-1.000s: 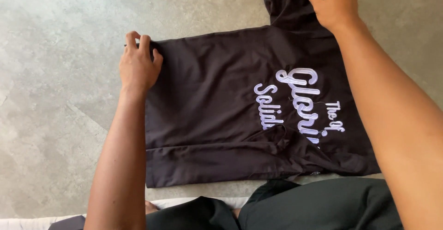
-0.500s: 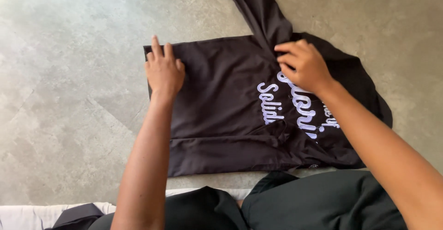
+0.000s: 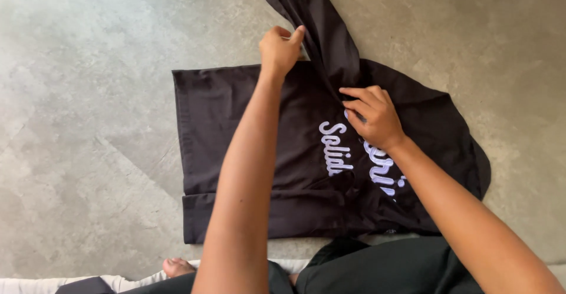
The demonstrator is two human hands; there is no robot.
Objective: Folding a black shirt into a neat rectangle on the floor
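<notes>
Below, a dark shirt spread flat on a grey concrete floor, pale lettering stitched across its front, partly covered by the forearms. Near edge folded over in a narrow band running left to right. One long sleeve angled up and away toward the top of the view, its end cut off by the frame. Left hand reaching across to the far edge of the shirt, just beside the base of that sleeve, fingers curled and thumb pressed against them, grip closed on a pinch of the dark cloth there. Right hand resting on the chest of the shirt, close below where the sleeve joins, fingertips bent down onto a crease in the fabric; grip drawn in, though whether pinching the cloth or only pressing on it, impossible to tell. Hands near each other, not touching, the sleeve's seam between them. Right side of the shirt bunched in a rounded curve on the floor. Nearest the camera, dark trousers and a bare foot at the bottom edge.
</notes>
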